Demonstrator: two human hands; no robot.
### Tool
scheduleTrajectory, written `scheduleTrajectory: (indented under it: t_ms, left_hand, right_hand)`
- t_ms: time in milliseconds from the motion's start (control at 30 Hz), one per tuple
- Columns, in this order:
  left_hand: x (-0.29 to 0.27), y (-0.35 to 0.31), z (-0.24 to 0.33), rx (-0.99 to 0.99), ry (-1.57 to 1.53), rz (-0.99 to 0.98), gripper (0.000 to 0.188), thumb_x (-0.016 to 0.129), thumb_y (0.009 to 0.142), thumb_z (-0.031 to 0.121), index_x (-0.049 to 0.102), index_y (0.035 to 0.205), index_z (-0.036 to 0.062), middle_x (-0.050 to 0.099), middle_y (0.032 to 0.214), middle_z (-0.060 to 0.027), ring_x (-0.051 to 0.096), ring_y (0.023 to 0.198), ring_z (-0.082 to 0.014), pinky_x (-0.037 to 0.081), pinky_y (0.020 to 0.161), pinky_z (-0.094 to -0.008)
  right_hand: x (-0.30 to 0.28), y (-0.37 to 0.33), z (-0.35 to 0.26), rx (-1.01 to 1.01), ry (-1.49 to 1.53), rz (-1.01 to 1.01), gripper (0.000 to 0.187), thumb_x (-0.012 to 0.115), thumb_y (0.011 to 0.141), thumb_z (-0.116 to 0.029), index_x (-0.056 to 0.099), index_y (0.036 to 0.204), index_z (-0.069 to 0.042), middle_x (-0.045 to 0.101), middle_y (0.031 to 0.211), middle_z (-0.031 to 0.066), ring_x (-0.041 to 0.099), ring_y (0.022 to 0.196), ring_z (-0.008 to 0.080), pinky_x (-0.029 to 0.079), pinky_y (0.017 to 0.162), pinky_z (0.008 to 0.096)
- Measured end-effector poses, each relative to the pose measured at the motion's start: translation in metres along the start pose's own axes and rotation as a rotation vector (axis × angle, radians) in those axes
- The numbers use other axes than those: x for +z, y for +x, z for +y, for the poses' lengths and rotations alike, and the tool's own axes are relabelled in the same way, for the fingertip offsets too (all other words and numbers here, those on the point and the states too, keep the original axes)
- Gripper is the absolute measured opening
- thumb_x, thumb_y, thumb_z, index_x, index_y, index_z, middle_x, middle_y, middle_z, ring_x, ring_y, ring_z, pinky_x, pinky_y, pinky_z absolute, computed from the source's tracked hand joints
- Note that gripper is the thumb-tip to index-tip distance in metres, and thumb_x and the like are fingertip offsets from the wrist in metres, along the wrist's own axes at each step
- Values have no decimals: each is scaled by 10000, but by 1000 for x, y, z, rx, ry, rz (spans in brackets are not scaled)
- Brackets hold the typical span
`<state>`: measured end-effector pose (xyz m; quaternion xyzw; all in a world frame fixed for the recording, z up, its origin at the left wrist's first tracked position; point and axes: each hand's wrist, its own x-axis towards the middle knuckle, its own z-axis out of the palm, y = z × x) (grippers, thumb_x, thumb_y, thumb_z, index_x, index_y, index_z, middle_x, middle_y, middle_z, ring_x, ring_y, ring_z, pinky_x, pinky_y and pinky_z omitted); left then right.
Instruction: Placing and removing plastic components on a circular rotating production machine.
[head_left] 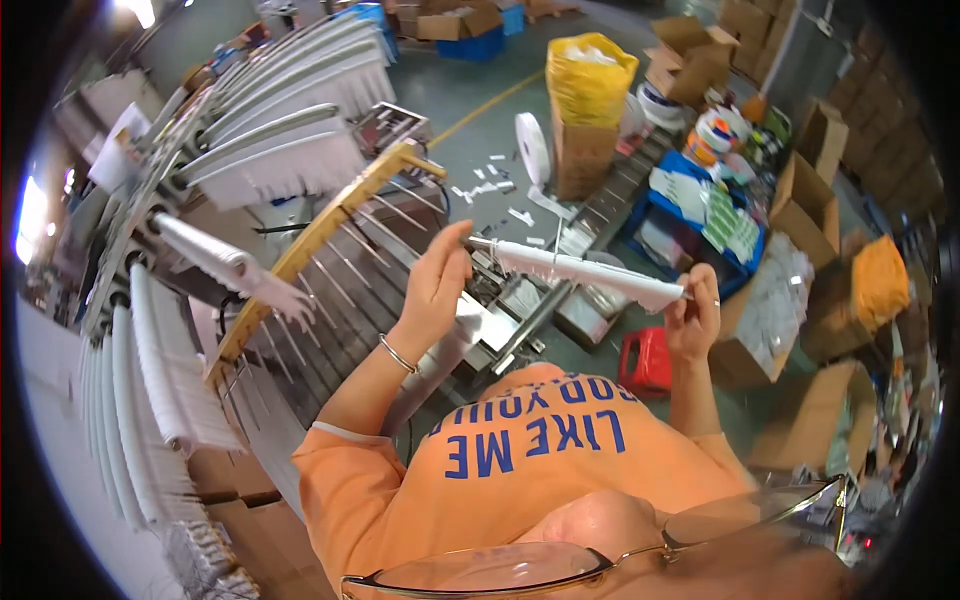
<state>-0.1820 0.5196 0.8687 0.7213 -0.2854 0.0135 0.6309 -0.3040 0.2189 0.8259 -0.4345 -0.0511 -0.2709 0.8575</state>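
Observation:
Between my two hands a thin metal rod hung with white plastic film (pixel 585 270) is held up in front of my chest, sloping down to the right. My left hand (pixel 437 275) is closed on the bare left end of the rod. At the opposite end, the fingers of my right hand (pixel 692 312) pinch the rod's tip beside the white film. Just left of my left hand stands a yellow wooden rack (pixel 300 255) with several thin metal rods sticking out of it. Farther left, fringed white film (pixel 190 370) hangs in rows from long bars.
A metal machine bench (pixel 500 330) stands below my hands. Beyond are a white tape roll (pixel 530 150), a yellow sack (pixel 590 85) and paper scraps on the floor. On the right are a blue crate (pixel 690 215), a red plastic container (pixel 645 362) and open cardboard boxes (pixel 805 200).

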Motion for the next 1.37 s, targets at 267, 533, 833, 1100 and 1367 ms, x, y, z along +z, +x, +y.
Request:
scheduleTrajectory:
  t_ms: [267,533,833,1100,1367]
  left_hand:
    - [7,21,9,-557,71,-665,407,384,927,328,554,703,34,478,553,-2,434,477,-74,352,453,-203]
    - [32,28,-8,-674,-502,-640,265,422,929,228,522,821,7,460,599,-17,370,469,-67,288,435,-200]
    - [109,125,-67,-456,-386,-33,241,458,915,210,565,903,-6,622,968,-87,560,805,-107,458,716,-236]
    - [168,241,-118,-281,-321,285,217,516,878,150,603,982,-19,618,950,-60,545,816,-78,445,715,-211]
    - [66,306,-132,-253,19,729,431,625,801,153,374,1146,94,521,678,1,479,536,-82,406,447,-203]
  right_hand:
    - [-21,29,-7,20,-121,69,88,500,869,-159,451,869,-85,435,647,-16,352,481,33,258,430,157]
    - [-18,151,13,-394,-678,46,305,371,936,-329,481,937,-45,407,730,-21,340,628,65,287,555,195]
    - [13,110,172,-88,-276,-337,195,460,824,32,365,966,-63,434,855,44,431,739,107,390,672,243]
    - [3,257,188,-99,-195,-111,58,394,907,-91,401,964,-83,417,857,6,371,706,58,331,604,194]
    - [-84,402,153,168,-73,-310,84,424,876,-128,425,949,-85,448,741,20,335,492,68,258,442,186]
